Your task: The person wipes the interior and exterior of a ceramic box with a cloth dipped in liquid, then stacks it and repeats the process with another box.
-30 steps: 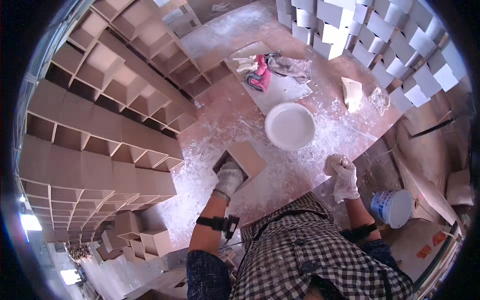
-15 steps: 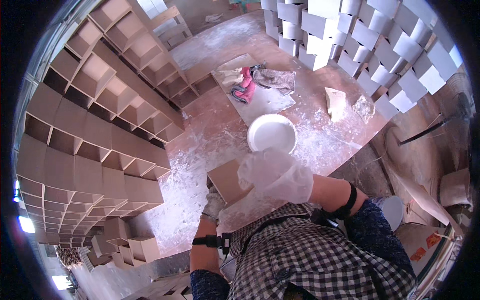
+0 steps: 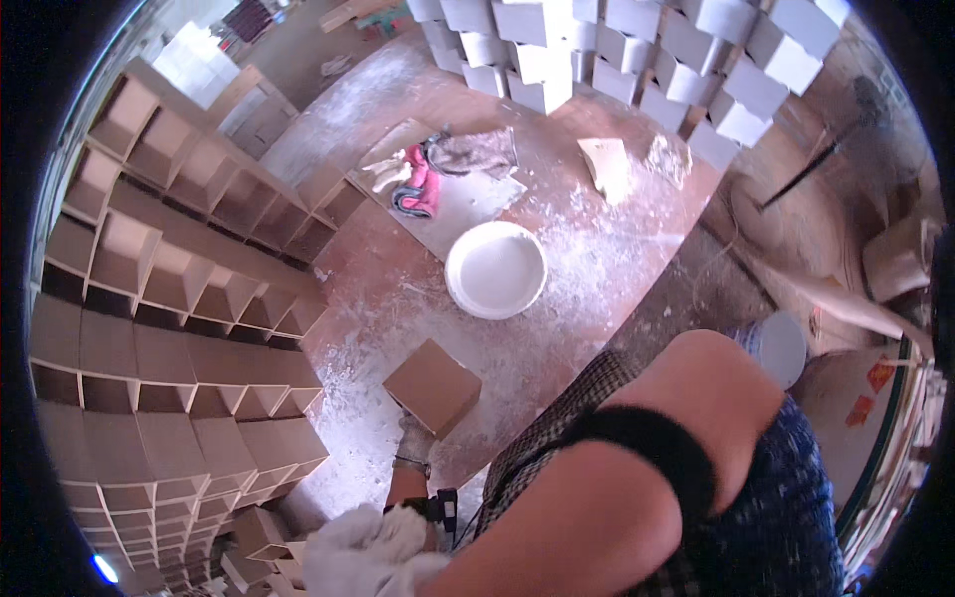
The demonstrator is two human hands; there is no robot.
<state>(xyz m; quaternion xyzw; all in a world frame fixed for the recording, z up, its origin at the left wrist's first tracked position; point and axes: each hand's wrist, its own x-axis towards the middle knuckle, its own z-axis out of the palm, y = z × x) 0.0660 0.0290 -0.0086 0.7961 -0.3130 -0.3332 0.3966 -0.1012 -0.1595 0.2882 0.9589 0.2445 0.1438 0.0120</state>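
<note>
A brown open-sided wooden box (image 3: 433, 386) rests on the dusty reddish floor (image 3: 597, 269) just in front of me. My left hand (image 3: 412, 438), in a pale glove with a black strap at the wrist, grips the box's near edge. My right forearm crosses the lower picture very close to the camera, a black band around it. My right hand (image 3: 366, 553), in a white glove, is bunched at the bottom edge, and whether it holds anything is hidden.
A round white basin (image 3: 495, 269) sits beyond the box. Stacks of brown boxes (image 3: 169, 298) fill the left side and white-coated boxes (image 3: 637, 50) line the back. A board with pink and grey rags (image 3: 428, 179) lies behind the basin; a small bucket (image 3: 778, 343) stands right.
My right arm has swung up across the view toward the camera, its gloved hand moving from the right to the bottom left. The left hand stays on the brown box.
</note>
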